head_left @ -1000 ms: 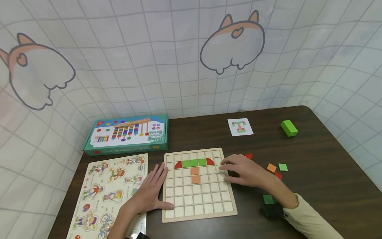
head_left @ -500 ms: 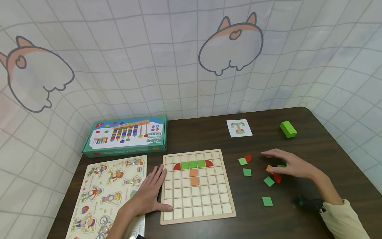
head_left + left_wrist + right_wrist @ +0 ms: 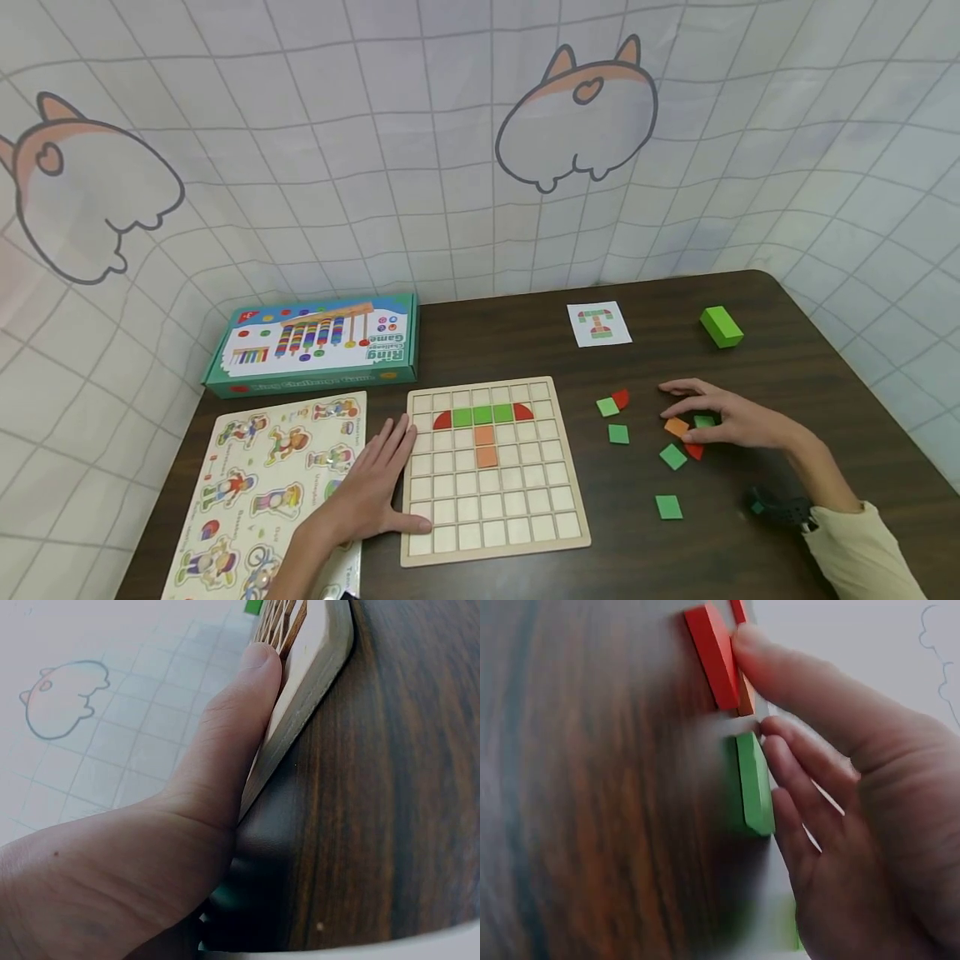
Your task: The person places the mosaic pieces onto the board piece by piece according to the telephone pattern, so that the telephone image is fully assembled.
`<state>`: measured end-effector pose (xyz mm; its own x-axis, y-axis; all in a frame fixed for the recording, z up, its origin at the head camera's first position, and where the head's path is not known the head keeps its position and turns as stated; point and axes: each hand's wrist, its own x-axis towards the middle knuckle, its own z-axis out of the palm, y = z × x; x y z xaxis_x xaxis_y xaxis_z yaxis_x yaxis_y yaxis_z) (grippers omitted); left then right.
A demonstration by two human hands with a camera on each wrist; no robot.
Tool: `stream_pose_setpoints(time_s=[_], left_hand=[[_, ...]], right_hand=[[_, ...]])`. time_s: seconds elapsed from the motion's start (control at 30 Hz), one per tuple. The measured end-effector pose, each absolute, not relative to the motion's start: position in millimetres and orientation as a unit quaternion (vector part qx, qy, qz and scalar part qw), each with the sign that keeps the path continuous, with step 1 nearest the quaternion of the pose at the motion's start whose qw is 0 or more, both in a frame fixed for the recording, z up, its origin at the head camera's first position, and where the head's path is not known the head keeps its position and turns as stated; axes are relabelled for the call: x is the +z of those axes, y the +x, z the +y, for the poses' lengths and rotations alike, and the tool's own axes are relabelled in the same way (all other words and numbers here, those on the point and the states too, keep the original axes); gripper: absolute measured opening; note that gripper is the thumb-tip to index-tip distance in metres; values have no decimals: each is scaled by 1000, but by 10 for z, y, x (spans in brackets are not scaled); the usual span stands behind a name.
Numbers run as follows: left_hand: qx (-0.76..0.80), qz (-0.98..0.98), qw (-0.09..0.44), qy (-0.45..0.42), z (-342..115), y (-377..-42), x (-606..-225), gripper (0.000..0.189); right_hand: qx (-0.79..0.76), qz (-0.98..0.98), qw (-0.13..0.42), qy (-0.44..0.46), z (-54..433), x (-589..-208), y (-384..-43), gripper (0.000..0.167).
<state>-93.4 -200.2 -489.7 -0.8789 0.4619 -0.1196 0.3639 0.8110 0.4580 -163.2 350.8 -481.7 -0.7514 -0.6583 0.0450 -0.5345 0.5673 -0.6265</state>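
Observation:
A wooden grid board (image 3: 495,553) holds a row of green square tiles (image 3: 482,414) with a red quarter-circle tile (image 3: 522,412) at each end. Two orange tiles sit in the column below the row's middle. My left hand (image 3: 367,492) rests along the board's left edge, fingers straight and thumb (image 3: 232,712) on the rim. My right hand (image 3: 738,419) is over loose tiles at the right, fingers spread from the thumb. Its thumb tip is at a loose orange tile (image 3: 677,427) and a red tile (image 3: 712,656). A green tile (image 3: 754,784) lies beneath its fingers, partly hidden.
More green tiles (image 3: 669,507) and a red piece (image 3: 621,399) lie right of the board. A pattern card (image 3: 599,324) and a green block (image 3: 722,327) are farther back. At the left are a picture puzzle (image 3: 270,467) and a Ring Challenge Game box (image 3: 315,346).
My right hand has moved from the board's right edge to the loose tiles at the right, its fingers now lower over the orange one. The left hand stays on the board.

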Motion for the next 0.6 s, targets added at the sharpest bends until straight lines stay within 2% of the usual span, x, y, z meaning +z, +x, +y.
stream_pose_setpoints(time_s=[0.33, 0.6], left_hand=[[210, 947, 132, 206, -2007, -945, -4921, 128], [211, 947, 131, 206, -2004, -946, -4908, 128]], right_hand=[[-253, 916, -22, -311, 3307, -4832, -1660, 26], [-208, 915, -74, -338, 3271, -4777, -1658, 24]])
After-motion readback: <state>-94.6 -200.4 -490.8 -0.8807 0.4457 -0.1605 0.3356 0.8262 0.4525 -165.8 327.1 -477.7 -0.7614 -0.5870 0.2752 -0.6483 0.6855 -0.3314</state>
